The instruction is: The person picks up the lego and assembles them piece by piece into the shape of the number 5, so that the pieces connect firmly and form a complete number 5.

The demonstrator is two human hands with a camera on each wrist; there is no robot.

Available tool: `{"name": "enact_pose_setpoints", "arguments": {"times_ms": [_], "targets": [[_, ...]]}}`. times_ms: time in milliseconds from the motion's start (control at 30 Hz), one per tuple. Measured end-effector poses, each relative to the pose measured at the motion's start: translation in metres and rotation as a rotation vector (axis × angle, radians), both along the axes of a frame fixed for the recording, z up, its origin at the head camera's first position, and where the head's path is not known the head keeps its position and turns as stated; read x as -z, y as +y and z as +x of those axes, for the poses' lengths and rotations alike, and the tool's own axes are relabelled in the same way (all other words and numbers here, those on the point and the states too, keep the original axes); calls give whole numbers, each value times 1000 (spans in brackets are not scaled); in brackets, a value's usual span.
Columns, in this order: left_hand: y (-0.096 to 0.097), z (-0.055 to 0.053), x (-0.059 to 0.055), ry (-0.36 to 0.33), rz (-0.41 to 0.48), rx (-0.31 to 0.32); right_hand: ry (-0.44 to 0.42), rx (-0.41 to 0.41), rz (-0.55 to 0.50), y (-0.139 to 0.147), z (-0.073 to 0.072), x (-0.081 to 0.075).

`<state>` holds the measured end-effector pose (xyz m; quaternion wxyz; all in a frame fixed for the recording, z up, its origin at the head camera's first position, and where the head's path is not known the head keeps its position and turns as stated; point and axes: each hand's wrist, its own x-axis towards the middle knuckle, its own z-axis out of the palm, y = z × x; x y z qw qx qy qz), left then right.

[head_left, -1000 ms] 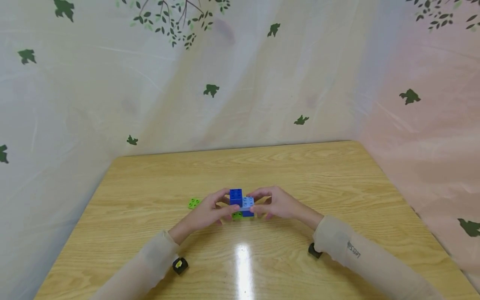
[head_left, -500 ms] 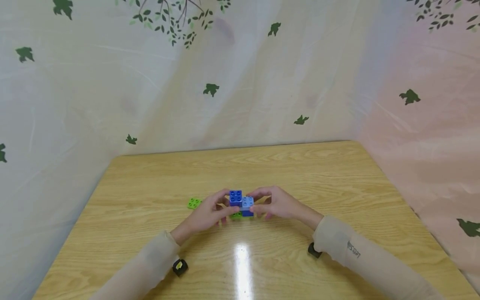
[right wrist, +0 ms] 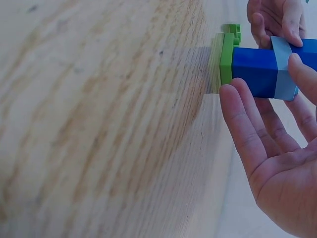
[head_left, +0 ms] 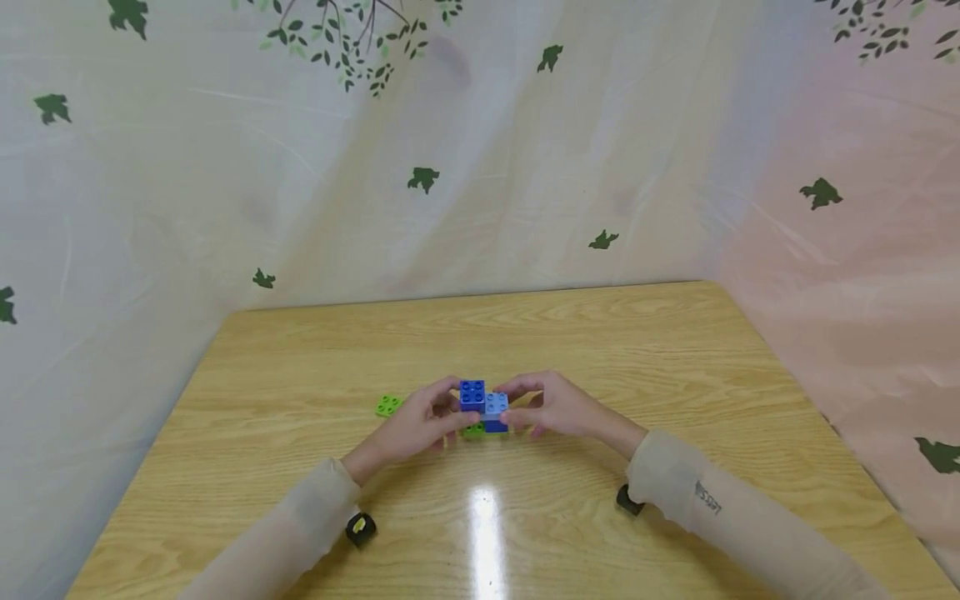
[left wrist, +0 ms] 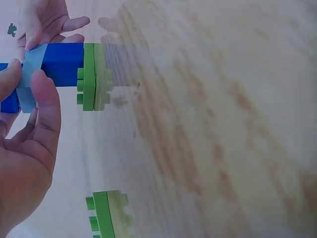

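Observation:
A stack of toy building blocks stands mid-table. Its base is a thin green plate (left wrist: 89, 94). On that sits a dark blue block (right wrist: 254, 72), with a light blue block (head_left: 497, 403) across it. Another dark blue block (head_left: 472, 395) sits on the light blue one, at its left end. From the left, my left hand (head_left: 420, 423) pinches the light blue block, and one finger lies by the upper dark blue block. My right hand (head_left: 558, 408) pinches the same light blue block from the right, its lower fingers extended beside the stack.
A second green plate (head_left: 387, 406) lies on the wooden table (head_left: 600, 333), left of the stack behind my left hand. Black wrist devices hang under both sleeves, one at left (head_left: 361, 529) and one at right (head_left: 628, 500). A patterned curtain (head_left: 480, 150) encloses the table's back.
The upper dark blue block has come slightly lower in the picture, and its studded top shows more fully. Both hands stay nearly still around the stack.

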<state>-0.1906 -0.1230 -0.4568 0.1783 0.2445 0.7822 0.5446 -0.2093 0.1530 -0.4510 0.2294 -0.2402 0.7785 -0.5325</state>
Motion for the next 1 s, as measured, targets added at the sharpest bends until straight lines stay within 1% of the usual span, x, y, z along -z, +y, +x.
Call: {"name": "enact_pose_setpoints", "arguments": {"times_ms": [167, 400, 733, 1000], "targets": [[1, 0, 0, -14, 16, 7, -10, 6, 3, 0, 0, 1], [1, -1, -1, -15, 55, 11, 12, -20, 12, 1, 1, -3], [2, 0, -2, -33, 78, 15, 1, -11, 8, 1, -2, -1], [0, -1, -3, -27, 30, 32, -4, -11, 3, 0, -1, -1]]}}
